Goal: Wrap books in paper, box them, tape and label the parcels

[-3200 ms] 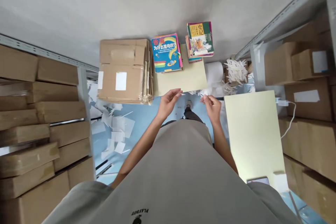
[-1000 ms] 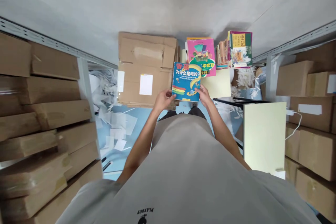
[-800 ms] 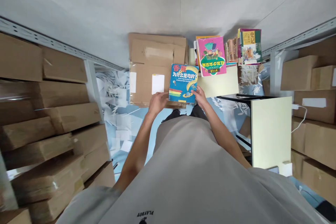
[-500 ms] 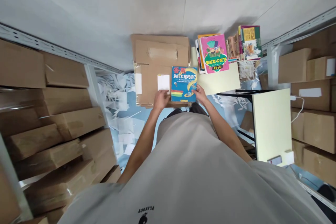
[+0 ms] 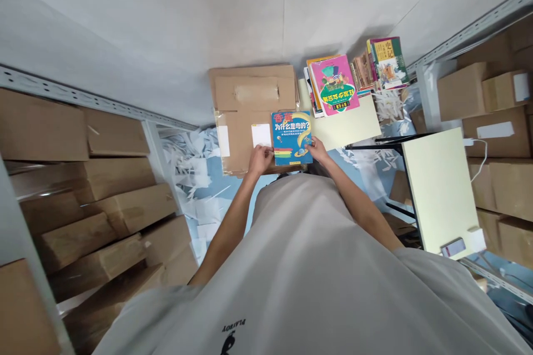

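Observation:
I hold a blue children's book (image 5: pixel 291 136) with yellow and rainbow cover art in both hands, in front of my body. My left hand (image 5: pixel 260 158) grips its lower left edge. My right hand (image 5: pixel 318 150) grips its lower right edge. The book hangs over a stack of flattened cardboard boxes (image 5: pixel 245 100) with white labels. Just to the right is a pale yellow table (image 5: pixel 353 125) with a pink book (image 5: pixel 334 85) on a pile, and another pile topped by a green-edged book (image 5: pixel 388 62).
Metal shelves with brown cartons stand on the left (image 5: pixel 91 177) and the right (image 5: pixel 495 122). A second pale yellow table (image 5: pixel 441 188) is at right, with a phone (image 5: pixel 453 247) on its near end. White paper scraps (image 5: pixel 191 172) litter the blue floor.
My empty hands took the blue book off the table pile, baring the pink one. Since then I have carried it left over the flattened cartons, and my view has tilted.

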`<state>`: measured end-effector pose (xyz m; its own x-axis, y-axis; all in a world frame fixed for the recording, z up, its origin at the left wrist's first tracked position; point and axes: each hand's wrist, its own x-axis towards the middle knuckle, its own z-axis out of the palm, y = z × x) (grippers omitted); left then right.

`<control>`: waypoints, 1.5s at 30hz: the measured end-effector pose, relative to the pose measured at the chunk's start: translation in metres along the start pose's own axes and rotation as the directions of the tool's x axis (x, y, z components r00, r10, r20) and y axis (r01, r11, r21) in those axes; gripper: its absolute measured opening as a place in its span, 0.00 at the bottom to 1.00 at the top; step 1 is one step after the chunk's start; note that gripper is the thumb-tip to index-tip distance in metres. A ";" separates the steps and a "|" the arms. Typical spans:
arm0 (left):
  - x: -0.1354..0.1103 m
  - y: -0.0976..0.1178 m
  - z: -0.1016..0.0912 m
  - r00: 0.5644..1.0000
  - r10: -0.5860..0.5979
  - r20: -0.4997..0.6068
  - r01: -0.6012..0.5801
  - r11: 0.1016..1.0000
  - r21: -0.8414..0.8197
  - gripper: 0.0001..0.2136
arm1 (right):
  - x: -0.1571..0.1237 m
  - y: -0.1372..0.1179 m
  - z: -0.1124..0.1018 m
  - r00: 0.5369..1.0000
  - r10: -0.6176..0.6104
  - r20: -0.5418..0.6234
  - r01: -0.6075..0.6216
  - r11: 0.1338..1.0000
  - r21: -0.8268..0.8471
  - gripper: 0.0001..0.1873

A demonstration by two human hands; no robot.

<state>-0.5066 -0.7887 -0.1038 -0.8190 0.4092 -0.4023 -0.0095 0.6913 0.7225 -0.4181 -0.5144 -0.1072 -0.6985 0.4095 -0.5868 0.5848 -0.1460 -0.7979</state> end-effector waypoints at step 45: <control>-0.132 0.461 0.400 0.652 0.401 0.643 -0.075 0.878 -0.472 0.29 | -0.316 0.112 -0.434 0.467 -0.052 -0.883 0.221 0.973 0.060 0.39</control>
<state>-0.1732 -0.2857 0.0571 -0.1694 0.9272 -0.3340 -0.2180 0.2952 0.9302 0.0470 -0.2695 0.0482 0.0080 0.9938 -0.1112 0.3901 -0.1055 -0.9147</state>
